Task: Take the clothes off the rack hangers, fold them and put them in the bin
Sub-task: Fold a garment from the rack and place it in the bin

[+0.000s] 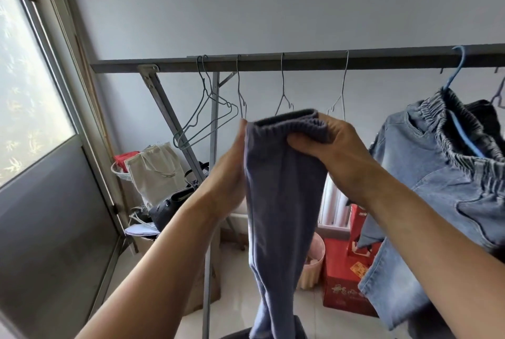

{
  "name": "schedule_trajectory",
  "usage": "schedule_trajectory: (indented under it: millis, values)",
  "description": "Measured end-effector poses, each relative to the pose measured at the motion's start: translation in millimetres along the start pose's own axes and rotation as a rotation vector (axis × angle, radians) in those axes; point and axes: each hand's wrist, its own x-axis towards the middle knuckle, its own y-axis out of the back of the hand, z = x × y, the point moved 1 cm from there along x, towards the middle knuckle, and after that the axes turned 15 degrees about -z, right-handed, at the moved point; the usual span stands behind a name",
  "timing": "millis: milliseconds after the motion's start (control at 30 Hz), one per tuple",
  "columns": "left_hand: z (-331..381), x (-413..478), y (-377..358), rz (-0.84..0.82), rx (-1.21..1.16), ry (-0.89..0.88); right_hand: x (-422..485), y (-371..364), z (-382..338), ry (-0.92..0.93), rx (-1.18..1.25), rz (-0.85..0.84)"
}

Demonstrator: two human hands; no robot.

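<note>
Just below the dark metal rack bar (300,61), 2 bare hands hold a pair of slate-blue knitted trousers (281,202) up by the ribbed waistband, the legs hanging straight down from it. The right hand (336,147) grips one waistband corner, thumb and fingers curled round the cloth. The left hand (229,172) is at the other corner and seems to pinch the edge, though the cloth hides its fingers. 5 bare wire hangers (284,93) hang from the bar behind the trousers. Further right along the bar, a blue plastic hanger (455,71) carries pale blue denim jeans (426,169). On the floor beneath the bar stand a pink ribbed bin (314,259) and a red cardboard box (341,284).
</note>
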Motion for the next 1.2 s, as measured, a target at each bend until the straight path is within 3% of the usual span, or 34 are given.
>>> schedule_trajectory:
  millis: [167,267,467,667,833,933,1200]
  values:
    - [-44.2,-21.2,27.3,-0.154,0.035,0.002,8.5,6.9,6.3,0.024,0.066,0.287]
    - [-71.0,-34.2,21.9,-0.221,0.163,0.051,13.0,6.6,7.8,0.033,0.075,0.342]
    - [-92.8,-41.3,15.6,-0.170,0.275,0.169,22.5,11.2,8.9,0.053,0.006,0.408]
    - [-103.5,-51.7,10.4,-0.158,-0.017,0.147,27.7,23.3,12.0,-0.016,-0.055,0.496]
    - [-100.0,-59.1,7.6,-0.123,-0.141,0.201,26.7,30.9,28.6,-0.234,0.041,0.563]
    - [-86.7,-61.5,6.8,-0.110,-0.197,0.154,19.4,31.9,37.5,-0.381,0.164,0.520]
    - [-45.2,-47.9,3.1,-0.084,-0.258,0.008,-24.5,10.8,74.5,-0.551,0.498,0.182]
